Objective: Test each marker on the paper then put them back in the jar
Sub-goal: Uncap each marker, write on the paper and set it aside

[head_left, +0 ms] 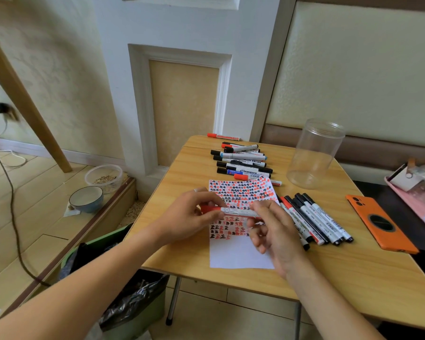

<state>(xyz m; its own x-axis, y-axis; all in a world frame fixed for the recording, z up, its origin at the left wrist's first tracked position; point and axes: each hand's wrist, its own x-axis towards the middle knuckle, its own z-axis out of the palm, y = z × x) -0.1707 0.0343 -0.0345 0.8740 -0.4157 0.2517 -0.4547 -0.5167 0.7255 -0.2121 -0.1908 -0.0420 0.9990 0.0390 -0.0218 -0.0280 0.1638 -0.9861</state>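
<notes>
Head view shows a person at a small wooden table (196,173), both hands meeting over the paper (241,253) at the centre of the frame. Between them lies a red marker (238,212), held level just above the sheet: the left hand (194,214) has its fingers curled round the red cap end, and the right hand (272,227) pinches the white barrel at the other end. That two-ended hold looks to me like the way you pull a cap off or push it back on; which of the two I cannot say. The upper part of the paper is already crowded with red and black marks, while its lower part is bare, so there is room left to test on. Markers lie in two lots, probably to keep tested and untested apart: a pile of markers (243,159) above the paper toward the top of the table, and a row of thin markers (314,217) just right of the paper, near the writing hand. The clear jar (314,153) stands upright and open at the upper right with nothing in it, so the putting-back has not begun. An orange phone (380,224) lies at the right edge, well apart from the work.
</notes>
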